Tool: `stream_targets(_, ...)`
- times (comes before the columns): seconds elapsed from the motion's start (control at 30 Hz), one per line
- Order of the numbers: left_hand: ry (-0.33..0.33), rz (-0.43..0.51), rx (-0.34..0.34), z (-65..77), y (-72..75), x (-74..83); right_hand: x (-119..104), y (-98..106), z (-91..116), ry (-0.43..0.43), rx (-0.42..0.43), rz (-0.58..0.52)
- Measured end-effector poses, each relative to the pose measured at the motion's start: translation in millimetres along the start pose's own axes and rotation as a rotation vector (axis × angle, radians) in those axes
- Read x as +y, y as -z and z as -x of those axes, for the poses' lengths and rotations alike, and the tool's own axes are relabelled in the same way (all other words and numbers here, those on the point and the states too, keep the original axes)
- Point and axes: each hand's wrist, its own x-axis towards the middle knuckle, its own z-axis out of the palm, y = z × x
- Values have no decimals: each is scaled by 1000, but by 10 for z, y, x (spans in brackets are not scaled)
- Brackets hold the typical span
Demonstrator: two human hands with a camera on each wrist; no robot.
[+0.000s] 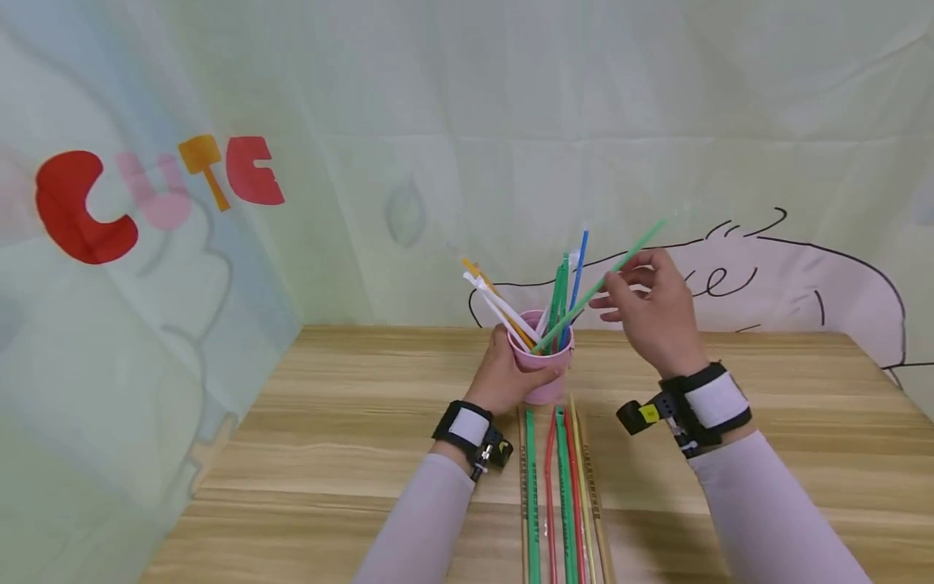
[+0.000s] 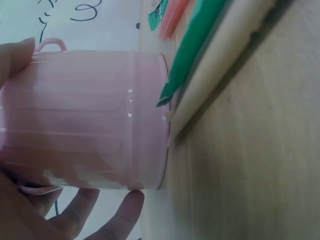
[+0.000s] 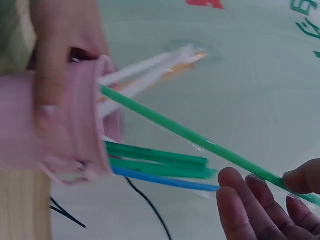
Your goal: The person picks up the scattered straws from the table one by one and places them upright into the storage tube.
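Observation:
A pink cup [image 1: 543,389] with small side handles stands on the table, and my left hand [image 1: 505,377] grips it around its side. Several straws lean in it: white [image 1: 503,312], orange [image 1: 477,272], green-wrapped [image 1: 558,292] and blue [image 1: 580,264]. My right hand [image 1: 653,312] pinches a light green straw [image 3: 190,135] in a clear wrapper between thumb and fingers. That straw slants down to the left, its lower end within the cup's mouth. In the left wrist view the cup's ribbed wall [image 2: 90,110] shows between thumb and fingers.
In front of the cup lies a row of straws on the wooden table [image 1: 328,454]: green-wrapped [image 1: 533,503], red [image 1: 550,495], yellow [image 1: 584,487] and brown paper-wrapped [image 1: 600,519]. A printed cloth backdrop [image 1: 452,162] rises behind the table and along its left side.

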Motion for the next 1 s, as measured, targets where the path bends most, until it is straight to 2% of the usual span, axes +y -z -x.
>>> stream_targets(0.2, -7, 20, -8, -1, -22, 15, 194, -283, 40, -37, -47, 203)
stream_targets(0.37, -14, 3, -14, 9, -52, 41, 353, -334, 47, -94, -31, 264)
stream_targets(0.57, -12, -7, -18, 16, -69, 71, 458, -219, 59, -221, -87, 232)
stream_targets(0.73, -9, -20, -16, 8, -57, 81, 484, -141, 72, -293, -154, 137)
stream_targets(0.87, -14, -22, -4, 7, -43, 75, 536, -156, 113, -310, -232, 64)
stream_targets(1.0, -7, -20, 0, 5, -32, 57, 643, -268, 181, -269, -299, 23)
